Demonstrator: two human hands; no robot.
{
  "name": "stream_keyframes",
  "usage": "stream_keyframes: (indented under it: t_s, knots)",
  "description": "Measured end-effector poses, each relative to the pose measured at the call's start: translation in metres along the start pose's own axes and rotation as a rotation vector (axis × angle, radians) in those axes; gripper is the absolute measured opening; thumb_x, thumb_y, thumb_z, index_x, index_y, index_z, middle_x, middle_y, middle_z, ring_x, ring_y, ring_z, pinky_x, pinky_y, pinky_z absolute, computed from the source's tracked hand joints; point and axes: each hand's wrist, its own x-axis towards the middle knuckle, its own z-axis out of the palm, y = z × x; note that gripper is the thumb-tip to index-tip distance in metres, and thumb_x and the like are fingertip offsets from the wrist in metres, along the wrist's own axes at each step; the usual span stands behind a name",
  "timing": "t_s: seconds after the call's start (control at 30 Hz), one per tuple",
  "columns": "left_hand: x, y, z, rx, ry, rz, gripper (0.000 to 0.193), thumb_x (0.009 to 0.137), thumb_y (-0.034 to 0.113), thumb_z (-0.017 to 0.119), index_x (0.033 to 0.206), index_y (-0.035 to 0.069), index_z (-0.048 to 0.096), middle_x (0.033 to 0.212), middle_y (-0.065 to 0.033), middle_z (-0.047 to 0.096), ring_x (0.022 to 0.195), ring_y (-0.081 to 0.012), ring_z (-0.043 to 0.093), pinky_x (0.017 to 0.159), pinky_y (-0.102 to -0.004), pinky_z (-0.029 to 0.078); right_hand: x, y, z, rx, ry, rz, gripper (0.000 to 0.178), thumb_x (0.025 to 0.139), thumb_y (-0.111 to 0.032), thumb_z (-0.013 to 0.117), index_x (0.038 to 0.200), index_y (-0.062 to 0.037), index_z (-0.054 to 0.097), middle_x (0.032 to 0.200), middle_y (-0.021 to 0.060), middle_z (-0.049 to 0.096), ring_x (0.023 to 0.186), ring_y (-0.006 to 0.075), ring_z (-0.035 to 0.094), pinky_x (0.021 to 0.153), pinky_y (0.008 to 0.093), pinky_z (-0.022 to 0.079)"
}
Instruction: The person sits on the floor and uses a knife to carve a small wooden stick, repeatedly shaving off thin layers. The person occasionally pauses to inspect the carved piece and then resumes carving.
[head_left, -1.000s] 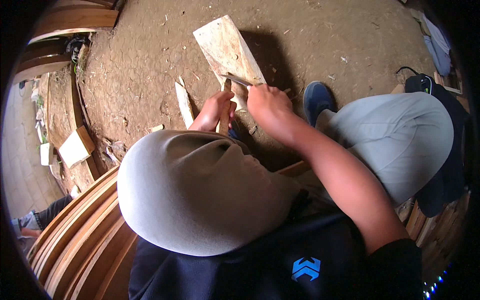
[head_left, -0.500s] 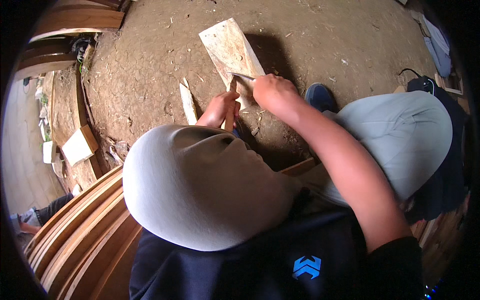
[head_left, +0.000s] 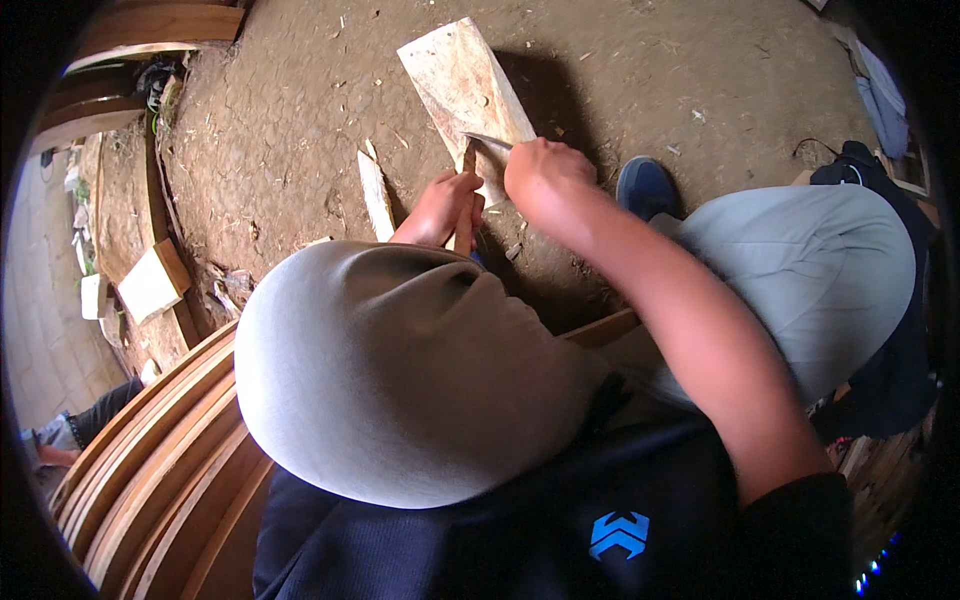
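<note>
Poking over the wooden block (head_left: 462,85), the wooden stick (head_left: 464,224) sits in the left hand (head_left: 438,211), fingers curled round it; the right hand (head_left: 548,175) grips the knife (head_left: 490,141); the stick looks light and stiff, best held below its tip.

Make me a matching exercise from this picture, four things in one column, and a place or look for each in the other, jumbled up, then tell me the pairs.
1. Knife
2. Wooden stick
3. Shoe
4. Wooden block

A. Dark blue
B. In the left hand
C. Broad and pale
D. In the right hand

Pairs: 1-D, 2-B, 3-A, 4-C.
</note>
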Motion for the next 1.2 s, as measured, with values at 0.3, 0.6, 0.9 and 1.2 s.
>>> stream_keyframes:
  t_s: [0.3, 0.6, 0.9, 1.2]
  knots:
    - [0.000, 0.000, 0.005, -0.033, 0.004, 0.010, 0.024, 0.092, 0.026, 0.050, 0.093, 0.003, 0.051, 0.065, -0.0079, 0.053, 0.046, -0.0182, 0.051, 0.036, -0.0308, 0.044, 0.002, 0.012, 0.004, 0.136, 0.026, -0.003, 0.034, 0.087, -0.013, 0.043, 0.106, 0.0027, 0.066, 0.110, 0.0247, 0.063, 0.105, 0.0368, 0.062, 0.089, 0.0435, 0.050]
    - [-0.001, 0.005, 0.002, 0.008, -0.029, 0.018, 0.024, 0.092, 0.027, 0.049, 0.095, 0.003, 0.051, 0.063, -0.0075, 0.052, 0.045, -0.0170, 0.050, 0.035, -0.0304, 0.044, 0.010, -0.004, 0.004, 0.081, -0.001, 0.052, 0.028, 0.091, -0.018, 0.052, 0.110, -0.0007, 0.063, 0.110, 0.0155, 0.065, 0.103, 0.0292, 0.065, 0.082, 0.0406, 0.054]
    - [-0.010, 0.009, 0.008, 0.008, 0.051, 0.005, 0.025, 0.091, 0.028, 0.051, 0.093, 0.003, 0.051, 0.061, -0.0072, 0.051, 0.043, -0.0178, 0.049, 0.035, -0.0298, 0.043, 0.003, 0.006, 0.004, 0.094, 0.015, -0.002, 0.029, 0.090, -0.018, 0.053, 0.109, 0.0023, 0.062, 0.111, 0.0175, 0.064, 0.105, 0.0310, 0.063, 0.080, 0.0431, 0.054]
    - [0.003, 0.003, 0.003, 0.327, 0.056, 0.089, 0.031, 0.091, 0.025, 0.049, 0.076, -0.001, 0.051, 0.059, -0.0123, 0.055, 0.051, -0.0228, 0.055, 0.048, -0.0365, 0.045, 0.004, 0.009, -0.004, -0.087, -0.041, 0.021, 0.031, 0.089, -0.019, 0.056, 0.114, -0.0020, 0.061, 0.115, 0.0155, 0.063, 0.107, 0.0278, 0.062, 0.076, 0.0457, 0.054]
